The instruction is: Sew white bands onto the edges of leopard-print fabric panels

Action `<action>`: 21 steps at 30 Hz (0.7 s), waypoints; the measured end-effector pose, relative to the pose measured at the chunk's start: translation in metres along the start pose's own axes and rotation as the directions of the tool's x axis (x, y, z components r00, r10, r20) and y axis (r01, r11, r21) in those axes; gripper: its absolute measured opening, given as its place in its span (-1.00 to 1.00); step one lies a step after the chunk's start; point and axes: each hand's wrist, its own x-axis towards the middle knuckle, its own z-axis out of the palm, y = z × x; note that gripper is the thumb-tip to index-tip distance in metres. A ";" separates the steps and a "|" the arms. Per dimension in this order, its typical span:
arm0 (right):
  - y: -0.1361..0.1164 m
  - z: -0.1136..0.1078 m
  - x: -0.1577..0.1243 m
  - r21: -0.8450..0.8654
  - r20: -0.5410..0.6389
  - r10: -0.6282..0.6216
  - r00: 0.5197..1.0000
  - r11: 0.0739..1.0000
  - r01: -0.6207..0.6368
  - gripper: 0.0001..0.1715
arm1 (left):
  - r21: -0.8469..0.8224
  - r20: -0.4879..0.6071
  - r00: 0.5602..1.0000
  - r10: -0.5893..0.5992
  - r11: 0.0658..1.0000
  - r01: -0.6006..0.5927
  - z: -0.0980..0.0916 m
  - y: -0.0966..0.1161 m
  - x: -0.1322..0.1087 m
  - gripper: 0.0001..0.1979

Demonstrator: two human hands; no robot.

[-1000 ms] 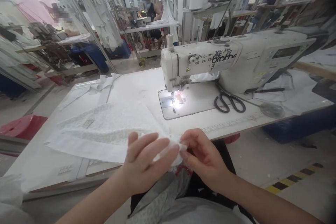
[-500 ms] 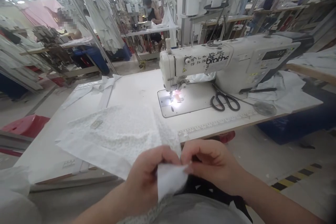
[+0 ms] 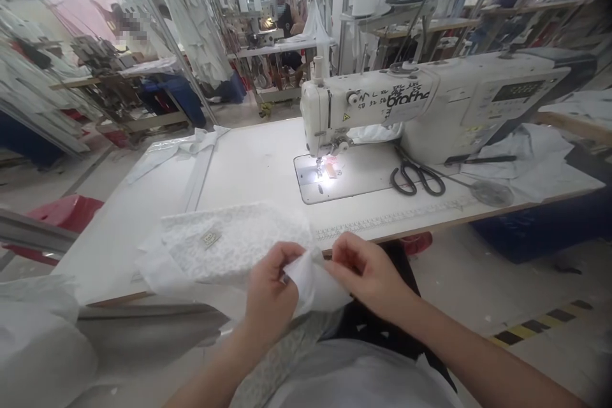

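Observation:
A white lace garment piece (image 3: 229,245) with a small label (image 3: 209,238) lies on the near edge of the sewing table (image 3: 248,166). Its corner hangs off the edge toward my lap. My left hand (image 3: 270,290) pinches that corner from the left, fingers closed on the fabric. My right hand (image 3: 366,271) pinches the same corner from the right. Both hands sit just below the table's front edge, in front of the white sewing machine (image 3: 430,108), whose needle area is lit.
Black scissors (image 3: 415,178) lie on the machine bed to the right of the needle. White fabric strips (image 3: 191,146) rest at the table's far left, more white cloth (image 3: 530,159) at the right. A red stool (image 3: 62,213) stands left. Other people work at machines behind.
The lace piece has slid toward me and bunched at the table edge. Both hands went from lying on the fabric to pinching its corner, held slightly higher now.

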 end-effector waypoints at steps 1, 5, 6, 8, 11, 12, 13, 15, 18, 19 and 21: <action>-0.003 0.006 -0.003 -0.094 -0.022 -0.063 0.998 0.994 0.061 -0.83 | 0.118 -0.055 0.997 0.055 0.992 -0.049 -0.001 -0.001 0.002 -0.82; -0.003 0.027 -0.002 -0.050 0.035 -0.099 0.994 0.994 0.101 -0.95 | 0.410 -0.084 0.958 0.272 0.886 -0.216 -0.008 -0.002 0.012 -0.83; -0.002 0.030 0.000 0.057 0.038 -0.070 0.997 0.996 0.068 -0.92 | 0.417 -0.094 0.955 0.280 0.882 -0.218 -0.011 -0.002 0.014 -0.83; 0.001 0.032 0.006 0.286 0.043 0.005 0.999 0.958 -0.017 -0.87 | 0.315 -0.126 0.973 0.194 0.938 -0.146 -0.016 -0.002 0.014 -0.86; 0.004 0.032 0.011 0.397 -0.008 0.050 0.999 0.917 -0.043 -0.75 | -0.194 0.092 0.981 -0.169 0.963 0.185 -0.017 -0.005 0.001 -0.85; 0.006 0.033 0.012 0.353 0.001 0.015 1.000 0.936 -0.015 -0.71 | -0.366 0.259 0.935 -0.245 0.871 0.329 -0.015 -0.006 -0.007 -0.79; 0.007 0.033 0.013 0.287 0.047 -0.034 0.998 0.958 0.019 -0.68 | -0.476 0.420 0.869 -0.263 0.751 0.458 -0.013 -0.008 -0.015 -0.72; 0.010 0.035 0.014 0.153 0.212 -0.108 0.971 0.985 0.076 -0.66 | -0.548 0.599 0.768 -0.227 0.583 0.600 -0.012 -0.012 -0.032 -0.67; 0.013 0.041 0.016 0.019 0.299 -0.115 0.947 0.993 0.115 -0.71 | -0.595 0.559 0.802 -0.212 0.571 0.566 -0.021 -0.017 -0.049 -0.76; 0.013 0.045 0.017 -0.002 0.282 -0.119 0.952 0.992 0.125 -0.73 | -0.615 0.505 0.838 -0.206 0.595 0.517 -0.025 -0.019 -0.052 -0.79; 0.012 0.054 0.019 0.002 0.261 -0.139 0.955 0.990 0.144 -0.78 | -0.636 0.422 0.889 -0.180 0.640 0.431 -0.033 -0.021 -0.060 -0.82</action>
